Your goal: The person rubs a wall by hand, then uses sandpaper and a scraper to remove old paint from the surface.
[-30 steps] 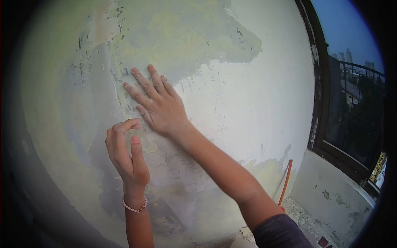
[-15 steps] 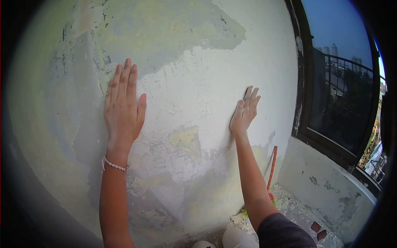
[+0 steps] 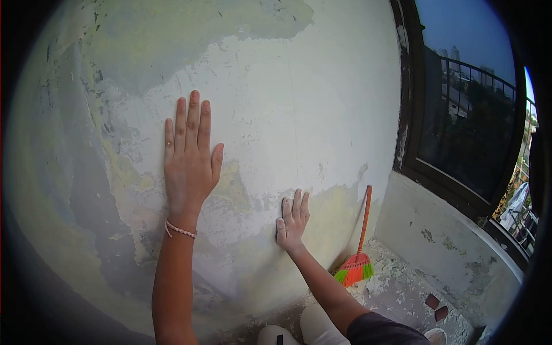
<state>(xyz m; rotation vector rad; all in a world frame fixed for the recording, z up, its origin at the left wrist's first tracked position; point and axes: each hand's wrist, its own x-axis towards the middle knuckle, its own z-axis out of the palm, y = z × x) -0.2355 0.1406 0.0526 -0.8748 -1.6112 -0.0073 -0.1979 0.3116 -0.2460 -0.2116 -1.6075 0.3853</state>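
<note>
My left hand (image 3: 190, 152) lies flat against a patchy wall (image 3: 276, 115), fingers pointing up and thumb out to the right. A braided bracelet (image 3: 181, 230) circles that wrist. Lower and to the right, my right hand (image 3: 294, 221) rests on the same wall, near where white plaster meets a yellowish-grey patch. Its fingers are stretched out and look dusty. Neither hand holds anything. Scraped white, grey and yellow-green layers show around both hands.
An orange and green broom (image 3: 355, 265) leans in the corner, right of my right arm. Debris covers the floor (image 3: 397, 287), with two dark reddish pieces (image 3: 441, 313) on it. A dark-framed window (image 3: 466, 115) stands at the right above a low wall (image 3: 443, 230).
My right hand has slid down and left along the wall. My left hand sits slightly lower and further right in view. The view has shifted, bringing the broom's head into sight.
</note>
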